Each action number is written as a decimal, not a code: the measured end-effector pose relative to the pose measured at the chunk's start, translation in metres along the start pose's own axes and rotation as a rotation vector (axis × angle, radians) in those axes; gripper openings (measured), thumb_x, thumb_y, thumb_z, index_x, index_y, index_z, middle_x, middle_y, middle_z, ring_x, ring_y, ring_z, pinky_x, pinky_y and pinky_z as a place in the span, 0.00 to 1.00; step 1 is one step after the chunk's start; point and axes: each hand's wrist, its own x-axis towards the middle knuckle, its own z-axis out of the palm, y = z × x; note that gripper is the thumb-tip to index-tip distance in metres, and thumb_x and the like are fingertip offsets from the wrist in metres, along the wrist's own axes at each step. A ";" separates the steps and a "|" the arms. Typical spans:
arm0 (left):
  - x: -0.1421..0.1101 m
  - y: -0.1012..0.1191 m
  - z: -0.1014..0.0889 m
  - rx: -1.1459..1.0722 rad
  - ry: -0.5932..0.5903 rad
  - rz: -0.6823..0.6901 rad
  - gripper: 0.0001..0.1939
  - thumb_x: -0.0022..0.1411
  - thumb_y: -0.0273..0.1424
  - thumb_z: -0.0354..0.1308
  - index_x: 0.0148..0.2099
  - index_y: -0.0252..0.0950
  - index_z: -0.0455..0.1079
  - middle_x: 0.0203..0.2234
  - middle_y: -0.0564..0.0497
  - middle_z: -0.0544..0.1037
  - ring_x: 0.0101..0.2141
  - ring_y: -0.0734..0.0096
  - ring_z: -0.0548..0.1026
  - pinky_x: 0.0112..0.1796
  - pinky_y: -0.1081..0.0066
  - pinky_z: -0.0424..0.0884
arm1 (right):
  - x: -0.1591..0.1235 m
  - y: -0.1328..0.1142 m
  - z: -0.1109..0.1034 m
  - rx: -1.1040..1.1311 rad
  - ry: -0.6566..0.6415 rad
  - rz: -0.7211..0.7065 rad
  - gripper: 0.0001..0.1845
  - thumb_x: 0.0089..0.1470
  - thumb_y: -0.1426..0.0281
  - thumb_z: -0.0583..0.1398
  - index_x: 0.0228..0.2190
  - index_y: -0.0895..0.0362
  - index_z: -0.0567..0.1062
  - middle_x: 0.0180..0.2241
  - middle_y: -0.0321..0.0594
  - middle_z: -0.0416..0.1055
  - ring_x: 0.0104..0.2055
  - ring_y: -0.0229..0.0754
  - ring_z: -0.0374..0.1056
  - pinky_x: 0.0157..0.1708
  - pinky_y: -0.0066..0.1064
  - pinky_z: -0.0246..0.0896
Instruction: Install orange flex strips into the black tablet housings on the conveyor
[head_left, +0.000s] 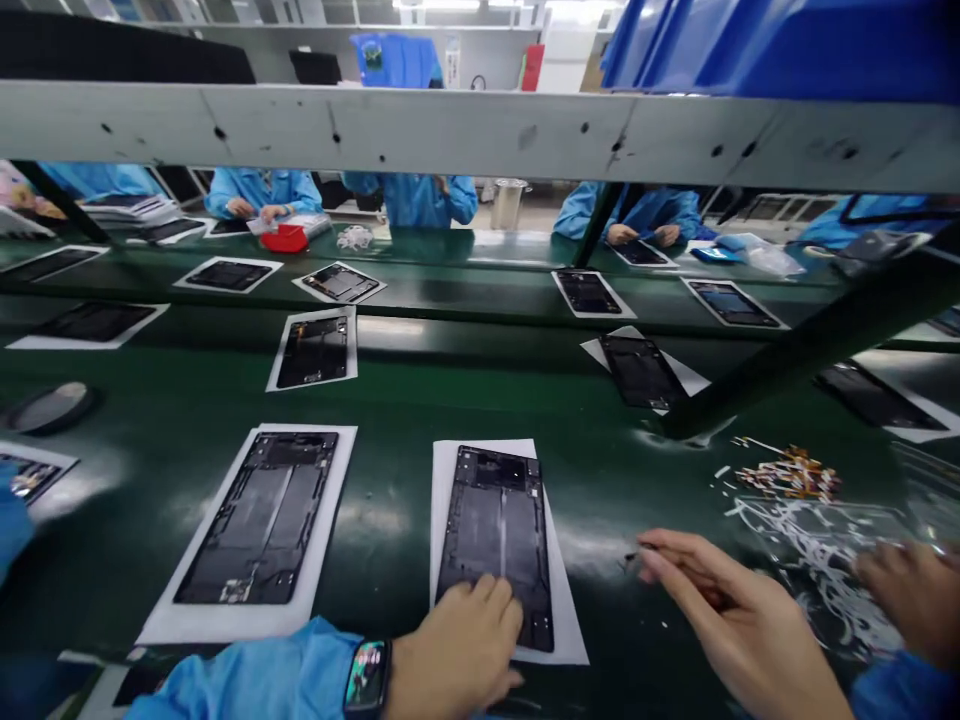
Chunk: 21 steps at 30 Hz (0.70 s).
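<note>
Resting left hand (465, 640) on the lower end of a black panel (476, 530), bottom centre of the frame, with fingers side by side and slightly bent, thumb set apart from them. Wearing a watch (367, 675) on that wrist, at the end of a blue sleeve (259, 675). Pinching a tiny dark piece (628, 557) between thumb and forefinger of right hand (757, 620), lower right of centre, too blurred to identify.

Lying askew, under the panel: a white sheet (566, 620). To be seen at lower left, on its own sheet: a second panel (259, 520). At lower right, heaped near the right hand: white strips (832, 560), with orange scraps (799, 475) just above. Reaching in from the right edge: another person's hand (911, 595), blurred; cannot tell whether touching the strips.

Set out farther up the green bench (390, 560): more panels on sheets. Seated along the far side: co-workers in blue. Crossing the top: a pale shelf (450, 130), with a blue bin (780, 45) at upper right.
</note>
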 end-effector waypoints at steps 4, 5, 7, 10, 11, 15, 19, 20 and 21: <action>0.012 -0.019 -0.043 -0.598 0.278 -0.150 0.40 0.55 0.48 0.66 0.63 0.37 0.56 0.56 0.40 0.68 0.55 0.55 0.68 0.54 0.58 0.67 | 0.021 -0.033 0.021 -0.084 -0.137 -0.148 0.14 0.55 0.54 0.61 0.35 0.49 0.80 0.35 0.46 0.74 0.24 0.42 0.67 0.19 0.32 0.61; 0.015 -0.024 -0.047 -0.737 0.296 -0.165 0.41 0.54 0.47 0.67 0.63 0.38 0.55 0.55 0.41 0.69 0.55 0.57 0.69 0.54 0.60 0.66 | 0.029 -0.040 0.029 -0.085 -0.185 -0.155 0.14 0.55 0.55 0.60 0.35 0.49 0.80 0.36 0.46 0.74 0.25 0.42 0.67 0.19 0.32 0.61; 0.022 -0.033 -0.045 -0.929 0.287 -0.188 0.37 0.54 0.40 0.68 0.61 0.38 0.57 0.47 0.46 0.76 0.48 0.62 0.74 0.51 0.64 0.69 | 0.047 -0.052 0.047 -0.059 -0.299 -0.146 0.14 0.56 0.56 0.59 0.34 0.50 0.80 0.36 0.44 0.75 0.27 0.42 0.68 0.22 0.32 0.61; 0.029 -0.045 -0.030 -0.903 0.329 -0.274 0.21 0.57 0.29 0.64 0.52 0.37 0.64 0.31 0.54 0.77 0.35 0.70 0.76 0.40 0.70 0.70 | 0.078 -0.057 0.077 0.054 -0.402 -0.082 0.14 0.55 0.58 0.60 0.37 0.53 0.79 0.30 0.40 0.75 0.27 0.42 0.69 0.26 0.30 0.62; 0.028 -0.049 -0.025 -0.828 0.366 -0.314 0.18 0.58 0.26 0.62 0.50 0.36 0.65 0.29 0.55 0.75 0.33 0.70 0.75 0.38 0.71 0.70 | 0.087 -0.055 0.086 0.099 -0.407 -0.059 0.14 0.53 0.59 0.61 0.37 0.55 0.79 0.29 0.40 0.75 0.27 0.41 0.69 0.26 0.30 0.62; 0.018 -0.066 -0.012 -0.437 0.501 -0.357 0.16 0.62 0.22 0.53 0.52 0.36 0.65 0.35 0.50 0.73 0.36 0.67 0.73 0.38 0.68 0.69 | 0.118 -0.035 0.120 0.223 -0.457 0.025 0.13 0.49 0.60 0.63 0.31 0.57 0.77 0.28 0.42 0.77 0.31 0.44 0.72 0.31 0.32 0.65; 0.007 -0.080 -0.006 -0.037 0.500 -0.268 0.13 0.68 0.23 0.47 0.52 0.33 0.65 0.34 0.46 0.73 0.37 0.62 0.71 0.38 0.64 0.70 | 0.136 -0.017 0.147 0.168 -0.504 0.044 0.12 0.49 0.61 0.61 0.28 0.58 0.78 0.28 0.42 0.77 0.31 0.45 0.72 0.33 0.33 0.64; 0.005 -0.082 -0.004 0.029 0.489 -0.250 0.11 0.69 0.23 0.46 0.49 0.33 0.66 0.33 0.46 0.73 0.36 0.62 0.71 0.37 0.64 0.70 | 0.139 -0.014 0.153 0.130 -0.507 0.026 0.12 0.49 0.62 0.60 0.28 0.57 0.79 0.27 0.41 0.77 0.31 0.44 0.71 0.33 0.32 0.63; 0.005 -0.084 -0.003 0.078 0.477 -0.237 0.09 0.69 0.23 0.47 0.46 0.34 0.67 0.32 0.47 0.73 0.36 0.62 0.71 0.36 0.64 0.70 | 0.142 -0.011 0.159 0.092 -0.510 0.007 0.11 0.49 0.63 0.60 0.27 0.57 0.79 0.27 0.40 0.76 0.30 0.43 0.70 0.32 0.32 0.62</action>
